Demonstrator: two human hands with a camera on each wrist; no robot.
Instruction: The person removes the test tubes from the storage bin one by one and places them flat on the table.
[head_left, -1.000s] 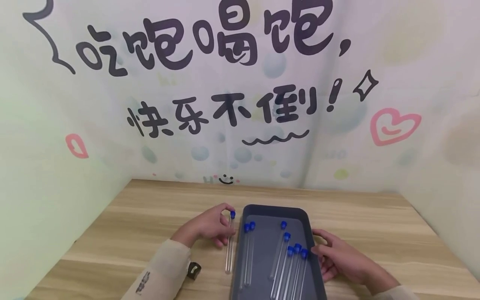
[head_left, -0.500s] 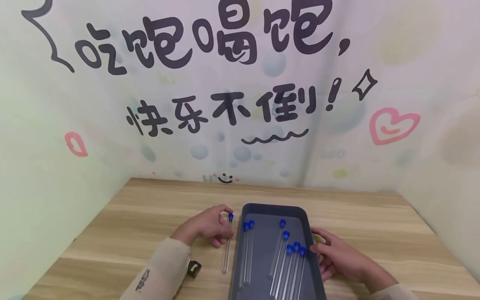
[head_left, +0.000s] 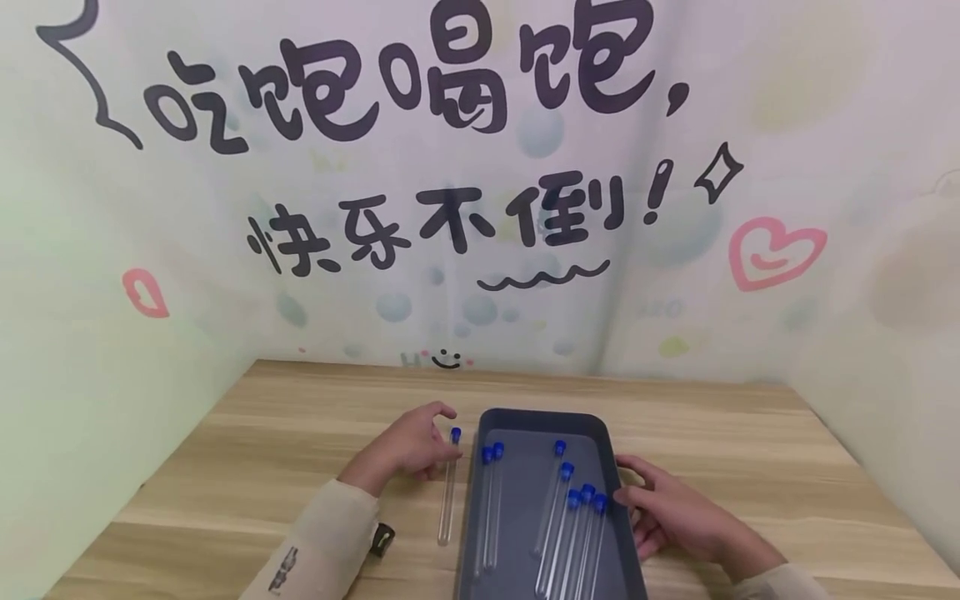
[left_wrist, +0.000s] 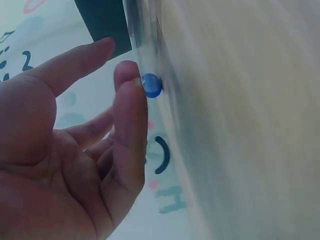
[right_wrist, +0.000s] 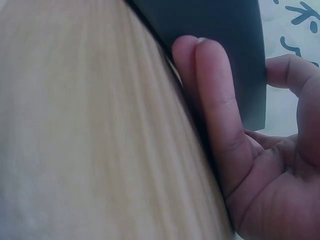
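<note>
A clear test tube (head_left: 447, 504) with a blue cap lies on the wooden table, just left of the tray. My left hand (head_left: 411, 439) is beside its capped end, thumb and forefinger spread apart; in the left wrist view, a fingertip is right beside the blue cap (left_wrist: 151, 85). Inside the dark grey tray (head_left: 525, 471) are several more capped test tubes, a pair at the left and a group at the right. My right hand (head_left: 678, 512) rests against the tray's right side. The right wrist view shows its extended fingers (right_wrist: 216, 95) along the outer wall and the thumb at the rim.
The wooden table (head_left: 300, 433) reaches back to a white printed wall hanging (head_left: 450, 275) with dark lettering. A small dark object (head_left: 382, 540) is next to the left sleeve (head_left: 322, 533). The tray's near end runs out of the head view.
My left hand has lowered the test tube onto the table and let go of its cap, with thumb and forefinger now apart. My right hand has stayed at the tray.
</note>
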